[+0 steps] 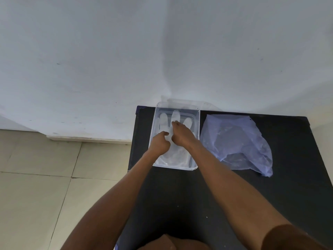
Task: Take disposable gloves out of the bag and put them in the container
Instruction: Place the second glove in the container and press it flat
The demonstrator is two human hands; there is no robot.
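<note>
Fingers (173,123) of both hands press a glove (175,156) inside the container (198,123).

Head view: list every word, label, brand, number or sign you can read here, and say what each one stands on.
None: no text can be read anywhere in this view.
Clear container: no label or lettering shows.
Disposable gloves: plain, no print.
Plastic bag: translucent, no readable print; small pale flecks only.
Black table: bare of markings.
Wall: only faint scuffs, no signs.
</note>
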